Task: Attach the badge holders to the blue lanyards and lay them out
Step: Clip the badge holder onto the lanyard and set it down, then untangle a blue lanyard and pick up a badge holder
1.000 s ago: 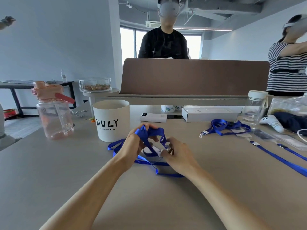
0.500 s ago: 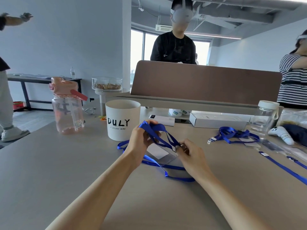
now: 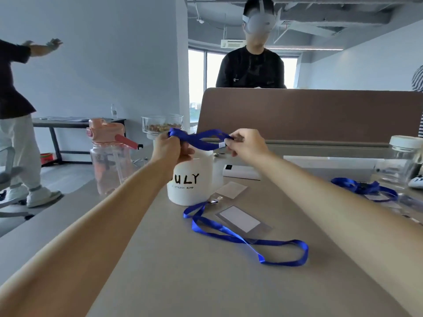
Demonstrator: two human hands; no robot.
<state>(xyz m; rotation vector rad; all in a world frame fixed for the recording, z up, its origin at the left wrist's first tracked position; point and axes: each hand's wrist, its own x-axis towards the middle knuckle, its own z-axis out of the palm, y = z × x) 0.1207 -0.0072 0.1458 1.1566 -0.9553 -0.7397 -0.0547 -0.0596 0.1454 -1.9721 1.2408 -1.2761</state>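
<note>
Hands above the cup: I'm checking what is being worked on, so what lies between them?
Head view: a blue lanyard spans the gap, gripped by the left hand and pinched at its end by the right hand.

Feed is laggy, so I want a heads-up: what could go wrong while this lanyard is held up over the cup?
The held lanyard is bunched in the left hand; it may tangle if the right hand pulls the clip end. Lowering it could knock the white cup close beneath. It might also snag the lanyard on the table.
</note>
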